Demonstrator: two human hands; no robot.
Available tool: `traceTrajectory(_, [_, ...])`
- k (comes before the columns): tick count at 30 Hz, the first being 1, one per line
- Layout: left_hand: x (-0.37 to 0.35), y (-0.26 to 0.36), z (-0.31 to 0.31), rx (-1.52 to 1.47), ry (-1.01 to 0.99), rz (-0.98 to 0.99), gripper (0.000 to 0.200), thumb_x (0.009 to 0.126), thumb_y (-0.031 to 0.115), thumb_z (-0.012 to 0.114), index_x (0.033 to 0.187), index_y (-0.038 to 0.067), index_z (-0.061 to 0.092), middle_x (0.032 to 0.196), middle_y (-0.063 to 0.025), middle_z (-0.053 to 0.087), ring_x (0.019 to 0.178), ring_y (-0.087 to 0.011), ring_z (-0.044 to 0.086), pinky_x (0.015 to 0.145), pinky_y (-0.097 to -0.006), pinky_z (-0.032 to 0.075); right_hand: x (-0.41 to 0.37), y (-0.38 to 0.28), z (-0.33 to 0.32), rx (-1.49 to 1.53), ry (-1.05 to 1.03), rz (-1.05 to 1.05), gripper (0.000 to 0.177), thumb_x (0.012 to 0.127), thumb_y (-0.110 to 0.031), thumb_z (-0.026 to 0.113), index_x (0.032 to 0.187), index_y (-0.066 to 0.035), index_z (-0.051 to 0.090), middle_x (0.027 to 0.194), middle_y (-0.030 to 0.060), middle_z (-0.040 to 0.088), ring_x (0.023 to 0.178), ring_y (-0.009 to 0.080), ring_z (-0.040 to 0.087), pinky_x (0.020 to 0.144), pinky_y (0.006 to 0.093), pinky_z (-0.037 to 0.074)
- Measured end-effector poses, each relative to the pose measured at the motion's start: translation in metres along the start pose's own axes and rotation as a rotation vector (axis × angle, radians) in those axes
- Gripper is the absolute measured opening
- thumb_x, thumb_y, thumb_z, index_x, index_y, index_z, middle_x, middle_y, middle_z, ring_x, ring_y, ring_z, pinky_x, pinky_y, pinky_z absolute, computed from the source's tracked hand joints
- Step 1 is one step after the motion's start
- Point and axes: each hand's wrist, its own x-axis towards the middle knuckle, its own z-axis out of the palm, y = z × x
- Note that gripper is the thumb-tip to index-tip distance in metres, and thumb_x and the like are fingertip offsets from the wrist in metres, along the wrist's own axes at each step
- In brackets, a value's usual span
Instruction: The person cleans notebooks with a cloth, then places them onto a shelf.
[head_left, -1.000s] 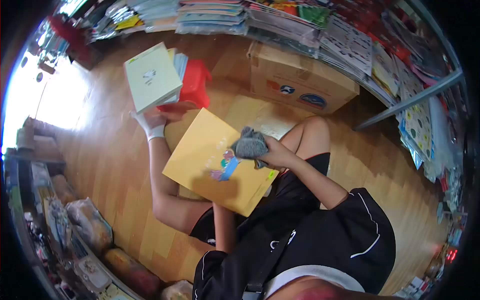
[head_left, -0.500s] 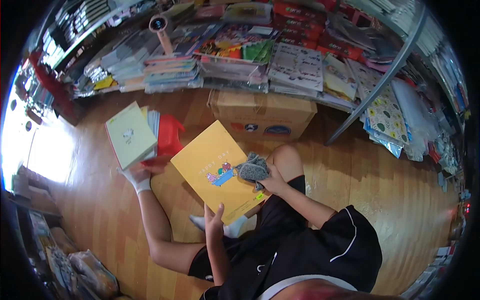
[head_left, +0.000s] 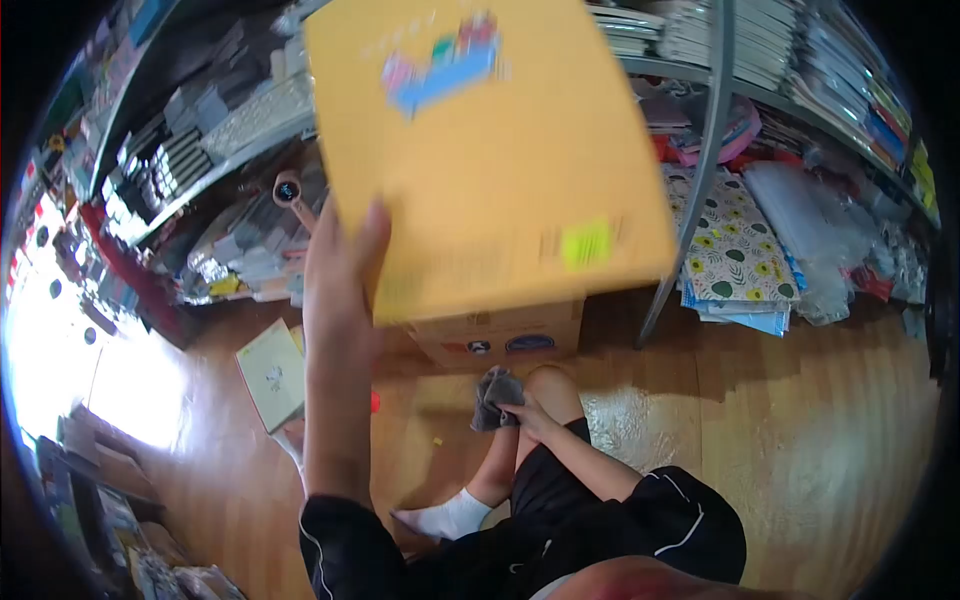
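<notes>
My left hand (head_left: 338, 265) grips a yellow notebook (head_left: 500, 170) by its lower left edge, thumb on the cover. The notebook is raised close to the camera, slightly blurred, and bears a small cartoon drawing and a bright yellow-green sticker. Its lifted cover hides much of the shelf behind. Down by my knee, my right hand (head_left: 535, 418) holds a bunched grey cloth (head_left: 494, 395), apart from the notebook. A pale-covered book (head_left: 272, 378) lies to the left by my foot, with a bit of something red (head_left: 375, 402) showing beside my left forearm.
A cardboard box (head_left: 490, 340) stands under the shelf in front of me. A metal shelf post (head_left: 705, 160) rises at the right, beside flower-patterned packets (head_left: 735, 240). A pink handheld device with a round display (head_left: 288, 190) is among the stacks at left.
My left hand has lifted the yellow notebook up and forward from my lap toward the camera. The grey cloth in my right hand has come off its cover. The view has shifted.
</notes>
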Motion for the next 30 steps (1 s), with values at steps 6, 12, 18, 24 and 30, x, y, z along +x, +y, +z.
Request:
traceTrajectory(6, [0.118,0.026,0.112,-0.096,-0.195,-0.122,0.03,0.077,0.014,0.055,0.096,-0.007,0.047,0.096,-0.0137,0.052,0.073,-0.0161,0.057,0.06,-0.0242,0.049,0.002,0.009,-0.009,0.023,-0.025,-0.108,0.042,0.07,-0.011,0.063,0.108,-0.001,0.047,0.104,0.0045,0.052,0.096,0.0146,0.048,0.086,0.0257,0.035])
traceTrajectory(12, [0.169,0.012,0.144,-0.432,-0.414,-0.221,0.029,0.077,-0.002,0.046,0.096,-0.02,0.033,0.095,-0.0258,0.043,0.081,-0.0292,0.056,0.069,-0.0285,0.054,0.007,0.017,-0.012,0.131,-0.029,0.112,0.042,0.071,-0.011,0.063,0.107,0.0,0.047,0.104,0.0065,0.052,0.095,0.0148,0.048,0.083,0.0253,0.037])
traceTrajectory(18, [0.22,0.01,0.116,-0.43,-0.575,-0.214,0.035,0.082,0.009,0.044,0.101,-0.019,0.038,0.1,-0.0295,0.046,0.077,-0.0257,0.058,0.066,-0.0252,0.054,0.002,0.006,-0.007,0.113,-0.064,0.088,0.039,0.071,-0.011,0.063,0.105,0.002,0.048,0.103,0.0071,0.052,0.093,0.0147,0.05,0.081,0.0254,0.039])
traceTrajectory(24, [0.193,0.038,0.124,-0.531,-0.415,-0.177,0.031,0.083,0.006,0.036,0.102,-0.019,0.036,0.097,-0.0299,0.047,0.069,-0.0254,0.06,0.054,-0.0203,0.054,0.004,0.016,-0.011,0.124,-0.051,0.112,0.039,0.07,-0.011,0.064,0.104,0.002,0.048,0.102,0.0077,0.052,0.093,0.0149,0.05,0.081,0.0252,0.039])
traceTrajectory(30, [0.181,0.034,0.124,-0.658,-0.461,-0.192,0.028,0.083,0.005,0.037,0.099,-0.018,0.039,0.095,-0.0296,0.049,0.074,-0.0276,0.06,0.06,-0.025,0.055,0.007,0.019,-0.01,0.085,-0.057,0.092,0.04,0.07,-0.01,0.064,0.105,0.003,0.047,0.101,0.0074,0.053,0.091,0.0151,0.051,0.08,0.0258,0.04])
